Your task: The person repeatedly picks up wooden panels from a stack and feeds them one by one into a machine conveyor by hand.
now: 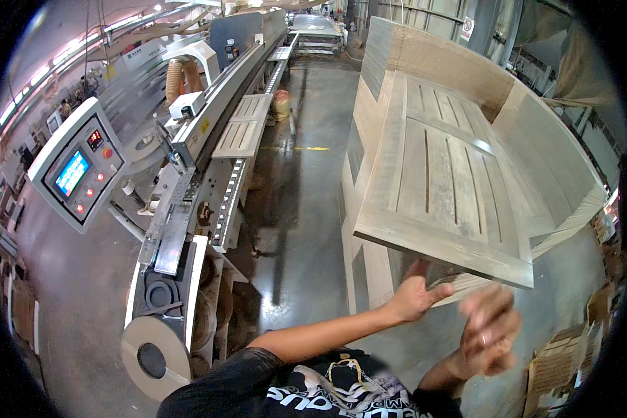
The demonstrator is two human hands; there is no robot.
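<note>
A pale wooden slatted panel (444, 177), like a cabinet door, lies on top of a tall stack on the right, its near end jutting toward me. My left hand (416, 296) is just below that near edge, thumb held apart and fingers pointing up at the panel's underside. Whether the fingertips touch it cannot be made out. My right hand (491, 331), with a ring on one finger, is raised near the panel's near right corner. Its fingers look bent but are smeared by motion, and no object shows in it.
An edge-banding machine (209, 115) runs along the left, with a control panel (79, 166) and a roll of banding (155, 357). Slatted panels (240, 136) lie on its side rail. The stack's wooden side (361, 150) rises beyond a concrete aisle. Flattened cardboard (554, 362) lies at lower right.
</note>
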